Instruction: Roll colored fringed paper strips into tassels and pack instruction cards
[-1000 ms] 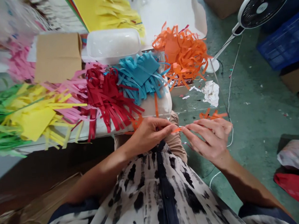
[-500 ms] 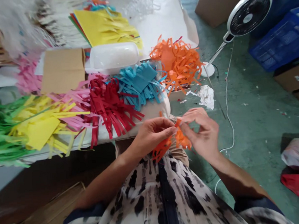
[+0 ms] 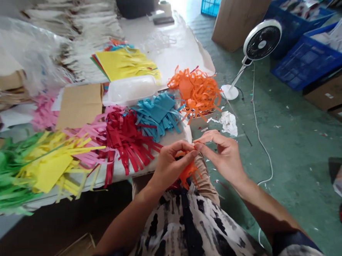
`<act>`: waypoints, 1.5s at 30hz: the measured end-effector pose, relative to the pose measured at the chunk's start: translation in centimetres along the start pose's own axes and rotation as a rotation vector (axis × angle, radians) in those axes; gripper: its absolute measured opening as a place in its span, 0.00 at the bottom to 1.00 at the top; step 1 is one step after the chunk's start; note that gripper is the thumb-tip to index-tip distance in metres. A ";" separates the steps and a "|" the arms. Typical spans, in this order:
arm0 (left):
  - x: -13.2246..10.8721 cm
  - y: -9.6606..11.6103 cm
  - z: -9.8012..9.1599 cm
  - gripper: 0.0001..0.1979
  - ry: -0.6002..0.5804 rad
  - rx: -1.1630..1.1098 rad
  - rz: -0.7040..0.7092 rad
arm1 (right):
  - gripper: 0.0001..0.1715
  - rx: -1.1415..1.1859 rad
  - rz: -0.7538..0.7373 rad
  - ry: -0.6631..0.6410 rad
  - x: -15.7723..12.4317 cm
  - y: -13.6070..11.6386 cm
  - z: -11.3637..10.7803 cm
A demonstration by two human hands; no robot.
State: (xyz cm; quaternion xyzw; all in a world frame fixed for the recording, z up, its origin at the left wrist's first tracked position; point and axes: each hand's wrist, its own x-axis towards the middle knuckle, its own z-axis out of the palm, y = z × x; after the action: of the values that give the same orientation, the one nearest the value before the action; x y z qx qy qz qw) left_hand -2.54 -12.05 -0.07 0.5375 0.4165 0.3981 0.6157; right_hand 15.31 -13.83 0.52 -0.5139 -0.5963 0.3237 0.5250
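My left hand [image 3: 173, 161] and my right hand [image 3: 223, 152] meet fingertip to fingertip above my lap. Between their pinched fingers is the top of an orange paper tassel [image 3: 190, 174], whose fringe hangs below my left hand. The exact grip point is mostly covered by the fingers. On the table edge beside my left hand lies a pile of red fringed paper [image 3: 123, 133]. Further along are blue fringed paper [image 3: 158, 113] and a heap of orange fringed paper [image 3: 196, 89], both beyond my hands.
Yellow fringed paper [image 3: 54, 170] and green fringed paper [image 3: 11, 172] lie on the table's left, near a cardboard piece [image 3: 78, 104]. A clear plastic container [image 3: 131, 90] sits behind the blue pile. On the floor at right stand a fan [image 3: 262, 43] with a cable and blue crates [image 3: 302, 58].
The view has tilted up, showing more of the far table. My hands have drawn closer together, and the orange fringe now hangs mostly under my left hand.
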 end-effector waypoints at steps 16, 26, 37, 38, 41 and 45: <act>-0.3 -1.3 -1.0 0.17 0.053 -0.142 -0.145 | 0.18 -1.019 -0.011 0.204 2.0 5.9 -6.6; -0.1 -1.8 -1.3 0.10 0.063 -0.244 -0.177 | 0.21 -1.152 0.088 0.072 2.7 8.9 -9.4; -0.6 -0.1 -4.5 0.10 0.084 -0.367 -0.154 | 0.17 -0.774 -0.366 -0.012 12.5 2.9 -1.1; -0.8 0.1 -4.8 0.10 0.083 -0.371 -0.150 | 0.18 -0.754 -0.402 -0.062 14.2 2.4 0.8; -1.5 0.4 -5.8 0.10 0.106 -0.378 -0.175 | 0.20 -0.802 -0.423 -0.267 19.5 1.4 7.2; -2.6 0.2 -7.5 0.14 0.165 -0.390 -0.233 | 0.17 -0.991 -0.291 -0.406 24.6 1.9 15.1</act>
State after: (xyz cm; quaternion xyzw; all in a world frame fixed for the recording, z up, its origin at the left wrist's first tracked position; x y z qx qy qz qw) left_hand -10.51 -11.99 -0.23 0.3223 0.4399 0.4397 0.7137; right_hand 3.29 12.47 2.34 -0.5388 -0.8314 0.0211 0.1340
